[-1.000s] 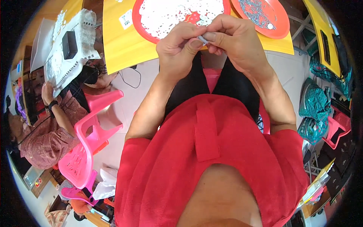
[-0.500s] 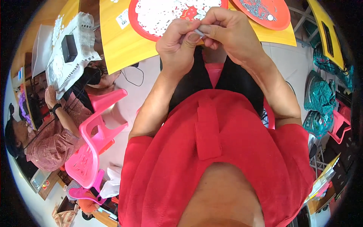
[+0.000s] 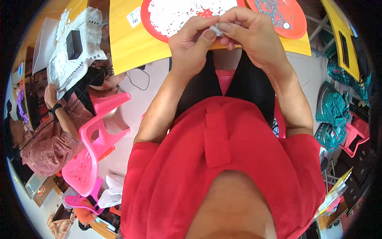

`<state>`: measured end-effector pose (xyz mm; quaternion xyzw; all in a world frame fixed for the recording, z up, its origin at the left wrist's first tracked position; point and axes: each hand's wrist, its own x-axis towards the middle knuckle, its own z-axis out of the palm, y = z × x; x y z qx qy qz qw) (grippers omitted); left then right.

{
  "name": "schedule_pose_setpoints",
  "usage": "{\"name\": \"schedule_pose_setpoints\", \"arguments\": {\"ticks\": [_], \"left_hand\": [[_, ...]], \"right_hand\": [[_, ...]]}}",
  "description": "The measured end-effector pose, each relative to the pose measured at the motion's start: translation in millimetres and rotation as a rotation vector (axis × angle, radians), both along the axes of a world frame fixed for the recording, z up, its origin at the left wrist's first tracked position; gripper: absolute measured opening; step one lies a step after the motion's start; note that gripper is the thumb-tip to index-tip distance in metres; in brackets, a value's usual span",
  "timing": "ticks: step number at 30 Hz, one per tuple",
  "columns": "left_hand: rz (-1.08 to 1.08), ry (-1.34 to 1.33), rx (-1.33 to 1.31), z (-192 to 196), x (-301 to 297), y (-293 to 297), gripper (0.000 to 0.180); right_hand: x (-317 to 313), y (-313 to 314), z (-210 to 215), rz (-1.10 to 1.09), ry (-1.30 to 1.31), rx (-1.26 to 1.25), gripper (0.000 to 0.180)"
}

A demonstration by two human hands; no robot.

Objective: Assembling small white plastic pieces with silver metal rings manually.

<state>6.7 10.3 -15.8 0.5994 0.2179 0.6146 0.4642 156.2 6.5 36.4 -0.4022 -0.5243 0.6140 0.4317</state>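
Note:
Over the front edge of the yellow table, my left hand [image 3: 191, 46] and my right hand [image 3: 256, 38] meet fingertip to fingertip. Both are closed, pinching a small white piece [image 3: 217, 30] between thumbs and fingers. Its exact shape is mostly hidden by the fingertips. Just beyond my hands lies a red tray [image 3: 145, 20] spread with many small white ring-like pieces [image 3: 171, 18]. To the right, an orange-red plate [image 3: 299, 24] holds thin grey pieces [image 3: 268, 8] that look like screws or pins, plus one round white piece [image 3: 286, 25].
The yellow table [image 3: 127, 44] carries a white label [image 3: 134, 17]. At left, a person [image 3: 51, 147] sits by a cloth-covered surface with a black box [image 3: 74, 44]. Pink chairs [image 3: 83, 167] stand at left. Green bags [image 3: 333, 105] are on the right.
My fingers have shifted around the small white piece, which now shows a little more between the fingertips. The whole view has moved slightly.

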Motion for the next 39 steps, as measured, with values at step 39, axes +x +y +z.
{"name": "schedule_pose_setpoints", "arguments": {"ticks": [39], "left_hand": [[0.168, 0.385, -0.072, 6, -22, -1, 0.027]], "right_hand": [[23, 60, 49, -0.351, -0.221, 0.369, 0.011]]}}
